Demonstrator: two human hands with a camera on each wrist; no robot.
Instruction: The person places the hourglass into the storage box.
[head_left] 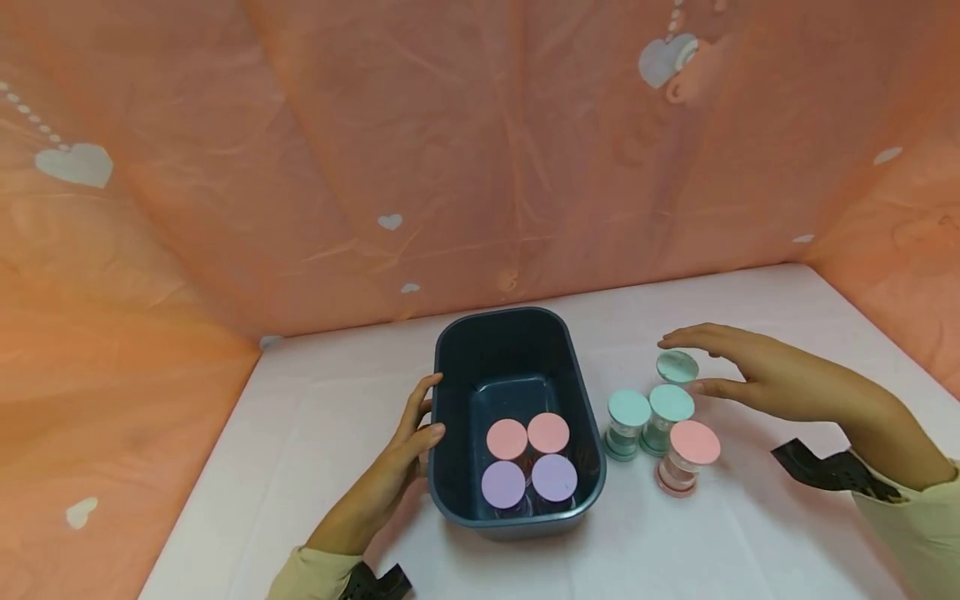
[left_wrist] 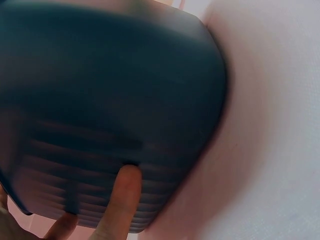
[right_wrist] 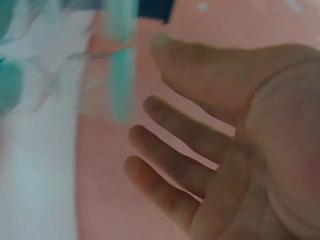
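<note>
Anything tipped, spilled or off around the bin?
Nothing stands out. Four pink- and purple-capped sand timers stand upright in the dark blue plastic bin; three teal-capped timers and one pink-capped timer stand upright beside it. No spill or damage shows.

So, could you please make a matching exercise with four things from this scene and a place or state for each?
Things:
1. left hand
2. right hand
3. purple-lidded jars
4. pink-lidded jar

Places:
a. inside the dark bin
b. on the white table, right of the bin
c. against the bin's left wall
d. open, reaching toward the farthest teal-lidded jar

Pairs: 1-c, 2-d, 3-a, 4-b
</note>
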